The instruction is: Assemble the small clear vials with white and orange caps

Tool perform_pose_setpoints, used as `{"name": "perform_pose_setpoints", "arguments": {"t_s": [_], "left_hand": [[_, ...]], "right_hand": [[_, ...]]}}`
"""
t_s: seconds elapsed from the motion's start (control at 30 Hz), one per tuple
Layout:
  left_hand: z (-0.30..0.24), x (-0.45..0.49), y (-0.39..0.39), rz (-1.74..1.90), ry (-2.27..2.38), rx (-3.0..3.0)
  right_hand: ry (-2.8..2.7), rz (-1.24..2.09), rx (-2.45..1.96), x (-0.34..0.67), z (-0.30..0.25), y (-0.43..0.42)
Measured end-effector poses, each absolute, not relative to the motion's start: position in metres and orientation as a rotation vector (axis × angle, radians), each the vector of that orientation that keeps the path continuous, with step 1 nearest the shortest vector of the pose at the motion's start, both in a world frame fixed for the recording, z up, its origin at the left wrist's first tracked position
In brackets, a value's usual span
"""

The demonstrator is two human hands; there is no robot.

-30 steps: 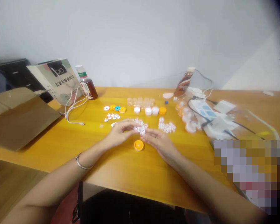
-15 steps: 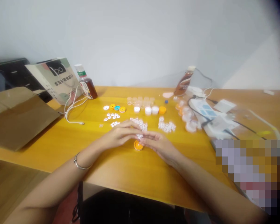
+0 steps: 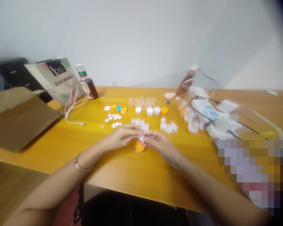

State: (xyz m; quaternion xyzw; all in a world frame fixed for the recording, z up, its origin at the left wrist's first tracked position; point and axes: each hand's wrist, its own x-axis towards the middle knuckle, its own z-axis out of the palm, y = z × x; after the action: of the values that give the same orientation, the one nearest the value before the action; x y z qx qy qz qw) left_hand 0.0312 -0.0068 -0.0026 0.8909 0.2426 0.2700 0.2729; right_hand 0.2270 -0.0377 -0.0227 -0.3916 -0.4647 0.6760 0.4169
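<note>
My left hand (image 3: 122, 137) and my right hand (image 3: 158, 140) meet at the fingertips over the table, closed on a small white plastic piece (image 3: 141, 137) between them. Its exact shape is too blurred to make out. Just below the fingers sits a round orange cap (image 3: 140, 146) on the wood. Beyond my hands lies a heap of small white pieces with reddish marks (image 3: 141, 124). A second pile of white pieces (image 3: 169, 126) is to its right. Small white discs (image 3: 113, 117) lie in clusters to the left.
Behind are coloured rings (image 3: 118, 108), white caps (image 3: 150, 111) and clear cups (image 3: 145, 102). Bottles stand at left (image 3: 88, 86) and right (image 3: 186, 82). A cardboard box (image 3: 25, 119), paper bag (image 3: 58, 81) and white cable (image 3: 72, 121) occupy the left; a power strip (image 3: 217, 122) with cords, the right.
My fingers have shifted only slightly around the small white piece, which shows a little differently between the fingertips. The orange cap and the piles stay where they were.
</note>
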Motion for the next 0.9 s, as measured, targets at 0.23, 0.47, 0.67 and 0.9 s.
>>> {"name": "perform_pose_setpoints", "arguments": {"t_s": [0.23,0.47,0.67,0.9], "left_hand": [[-0.010,0.039,-0.010,0.863,0.763,2.147],[-0.018,0.053,-0.011,0.979,0.882,1.660],[-0.018,0.055,-0.012,0.963,0.944,1.639],[-0.012,0.048,-0.009,0.928,0.937,1.643]], "right_hand": [[-1.092,1.654,-1.004,0.228,-0.022,-0.037],[-1.049,1.623,-1.004,0.229,-0.023,-0.036],[-1.139,1.597,-1.018,0.229,-0.025,-0.035],[-1.711,1.098,-1.176,0.234,-0.020,-0.034]]}}
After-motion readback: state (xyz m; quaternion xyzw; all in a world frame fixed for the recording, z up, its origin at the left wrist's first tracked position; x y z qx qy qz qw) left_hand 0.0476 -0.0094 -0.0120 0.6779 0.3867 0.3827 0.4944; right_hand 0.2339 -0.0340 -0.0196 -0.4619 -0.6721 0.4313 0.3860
